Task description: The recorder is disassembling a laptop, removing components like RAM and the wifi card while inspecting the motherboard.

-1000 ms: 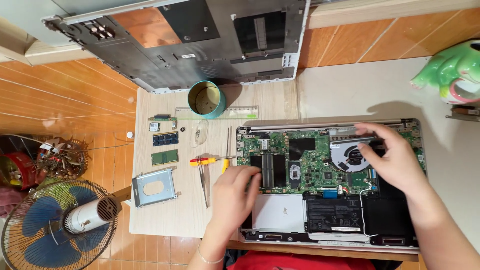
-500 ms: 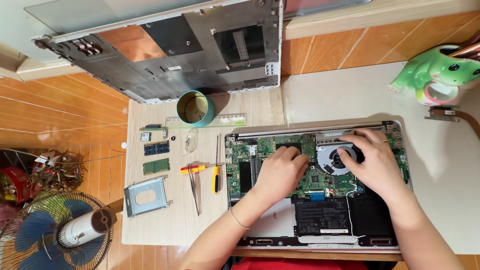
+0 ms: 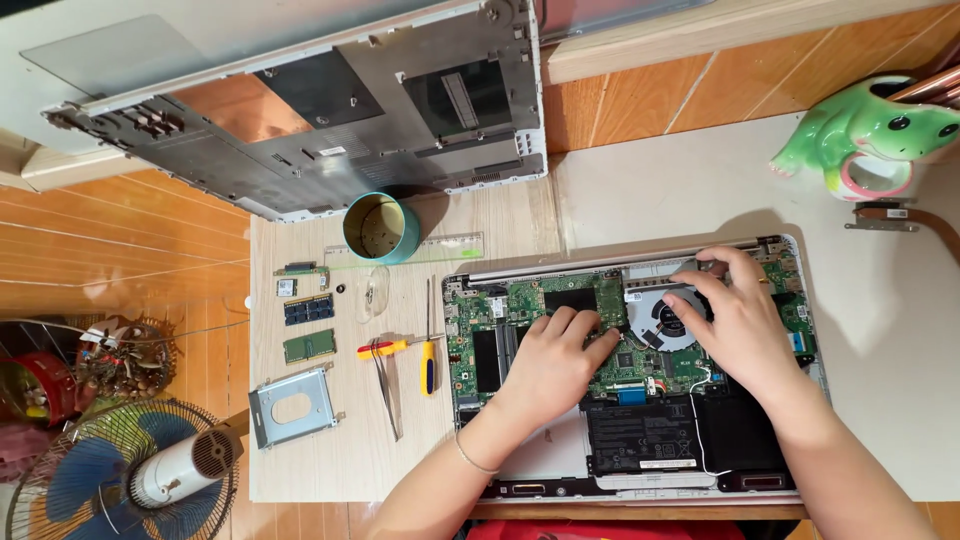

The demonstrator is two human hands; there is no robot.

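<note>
On the table lies an opened laptop [image 3: 640,400]. Her left hand [image 3: 550,365] rests flat and open on the green board [image 3: 520,300]. Her right hand [image 3: 735,320] covers the fan [image 3: 672,312], fingers spread, gripping nothing. Screwdrivers [image 3: 410,355] lie left of it.

— What do I have under the hands?
— An opened laptop [image 3: 640,380]: my left hand [image 3: 555,365] rests flat on the green board, my right hand [image 3: 735,320] fingers the fan [image 3: 672,318].
— And further left?
— Screwdrivers [image 3: 410,350], tweezers [image 3: 385,395] and a teal cup [image 3: 380,227] on the worktop [image 3: 350,450].
</note>
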